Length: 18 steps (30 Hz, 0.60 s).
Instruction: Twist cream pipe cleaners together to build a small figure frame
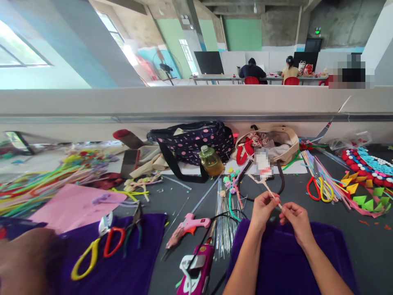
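A: Count at the hands?
B: One beige pipe cleaner (269, 189), fuzzy, thin; left hand (263, 209) and right hand (294, 221) both pinching it, fingertips nearly together, over purple cloth (288, 262).
A: Its direction?
B: Long axis slanting; forked end away from the person, leftward. Lower end at the right fingertips.
A: Around it?
B: One pink plastic glue gun (186, 228), left. Two scissors, looped red-and-yellow handles: one pair left (105, 225), one right (321, 190). Beyond: one squat see-through bottle (211, 162), amber liquid; two bags, one dark and dotted (196, 143), one tan (294, 143).
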Each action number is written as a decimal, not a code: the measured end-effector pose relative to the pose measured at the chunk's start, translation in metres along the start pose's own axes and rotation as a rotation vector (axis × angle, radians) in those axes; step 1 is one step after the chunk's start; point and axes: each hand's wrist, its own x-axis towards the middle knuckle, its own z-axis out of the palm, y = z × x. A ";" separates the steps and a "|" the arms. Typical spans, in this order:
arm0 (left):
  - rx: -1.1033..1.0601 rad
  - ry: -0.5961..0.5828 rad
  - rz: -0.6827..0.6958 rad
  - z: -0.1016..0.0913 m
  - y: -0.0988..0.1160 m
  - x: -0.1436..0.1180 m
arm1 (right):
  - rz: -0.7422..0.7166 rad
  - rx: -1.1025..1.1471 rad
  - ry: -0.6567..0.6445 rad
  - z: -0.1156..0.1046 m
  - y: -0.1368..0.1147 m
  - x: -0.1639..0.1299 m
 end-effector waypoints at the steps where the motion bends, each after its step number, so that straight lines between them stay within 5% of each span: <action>1: -0.006 0.010 0.001 0.000 0.000 0.000 | -0.041 -0.071 0.016 -0.001 0.001 -0.001; 9: -0.007 0.048 0.003 0.004 -0.004 0.000 | -0.358 -0.509 0.067 -0.005 0.005 -0.005; 18: -0.041 -0.067 -0.015 0.000 0.002 -0.002 | 0.087 0.148 -0.063 0.003 -0.001 -0.001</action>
